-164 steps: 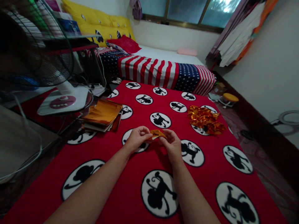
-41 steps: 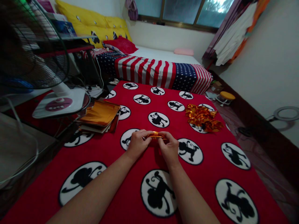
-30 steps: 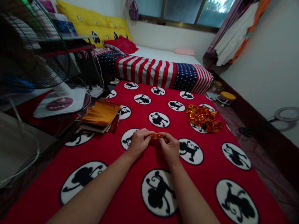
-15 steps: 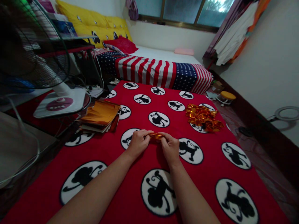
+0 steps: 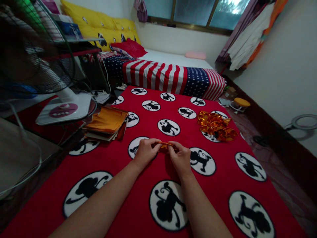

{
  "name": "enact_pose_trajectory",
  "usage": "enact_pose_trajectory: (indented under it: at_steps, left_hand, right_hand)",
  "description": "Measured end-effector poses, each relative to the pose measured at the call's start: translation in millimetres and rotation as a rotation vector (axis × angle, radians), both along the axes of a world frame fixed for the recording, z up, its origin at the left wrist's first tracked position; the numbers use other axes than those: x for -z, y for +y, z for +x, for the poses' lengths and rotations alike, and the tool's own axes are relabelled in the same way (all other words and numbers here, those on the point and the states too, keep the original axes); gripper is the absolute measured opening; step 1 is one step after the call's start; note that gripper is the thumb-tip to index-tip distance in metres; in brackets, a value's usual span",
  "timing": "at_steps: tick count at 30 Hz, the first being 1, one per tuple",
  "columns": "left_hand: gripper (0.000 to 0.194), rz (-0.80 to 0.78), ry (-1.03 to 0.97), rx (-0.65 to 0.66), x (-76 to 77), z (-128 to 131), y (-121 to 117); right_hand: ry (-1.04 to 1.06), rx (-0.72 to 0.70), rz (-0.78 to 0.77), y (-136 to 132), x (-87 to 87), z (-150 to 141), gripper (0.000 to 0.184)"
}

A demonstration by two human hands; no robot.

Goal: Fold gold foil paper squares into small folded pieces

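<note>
Between my two hands is a small folded piece of shiny gold-orange foil paper [image 5: 164,146], held just above the red cloth. My left hand [image 5: 146,152] pinches its left end between thumb and fingers. On the other end, my right hand [image 5: 180,156] is closed, its thumb pressed against the near side of the foil. The fingers cover much of the piece. A stack of flat gold foil sheets [image 5: 109,119] lies to the left. Over to the right sits a pile of folded gold foil pieces [image 5: 215,125].
The red cloth [image 5: 111,195] with white monkey circles covers the surface before me. An electric fan [image 5: 64,107] stands at the left. Behind is a bed with a striped and starred cover [image 5: 155,73]. A yellow-topped stool [image 5: 241,102] stands on the floor at right.
My right thumb has slid slightly left along the foil, and the foil's edge now looks a little more bowed. Both hands stay in nearly the same place.
</note>
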State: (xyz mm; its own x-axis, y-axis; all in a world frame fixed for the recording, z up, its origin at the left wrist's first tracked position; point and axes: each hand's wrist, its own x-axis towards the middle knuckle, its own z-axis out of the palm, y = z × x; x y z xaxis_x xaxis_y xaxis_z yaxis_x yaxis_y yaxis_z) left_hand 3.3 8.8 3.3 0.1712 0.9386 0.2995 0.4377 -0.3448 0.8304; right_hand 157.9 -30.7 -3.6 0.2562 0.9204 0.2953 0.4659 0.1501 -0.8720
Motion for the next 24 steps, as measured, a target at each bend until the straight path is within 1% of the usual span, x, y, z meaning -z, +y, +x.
enact_pose_trajectory:
  at_steps: [4, 10, 12, 16, 21, 24]
  left_hand:
    - [0.022, -0.024, 0.017, 0.023, 0.7, -1, 0]
    - [0.025, 0.053, 0.1, -0.002, -0.7, -2, 0]
    - [0.023, 0.056, 0.081, -0.006, -1.7, -1, 0]
    - [0.017, 0.023, 0.036, 0.002, -2.6, -1, -1]
    - [0.024, 0.006, 0.095, -0.009, -3.2, -1, 0]
    - [0.025, 0.008, 0.132, -0.028, -5.0, -3, 0]
  right_hand:
    - [-0.038, -0.035, -0.028, 1, -0.9, 3, 0.026]
    - [-0.182, -0.015, -0.035, 2, -0.3, 7, 0.03]
    - [-0.223, 0.012, -0.018, 2, -1.0, 7, 0.028]
    - [-0.309, 0.036, -0.006, 1, -5.7, 8, 0.016]
    - [-0.356, 0.003, -0.001, -1, -12.2, 8, 0.02]
    - [-0.364, -0.016, -0.006, 0, -14.9, 9, 0.021]
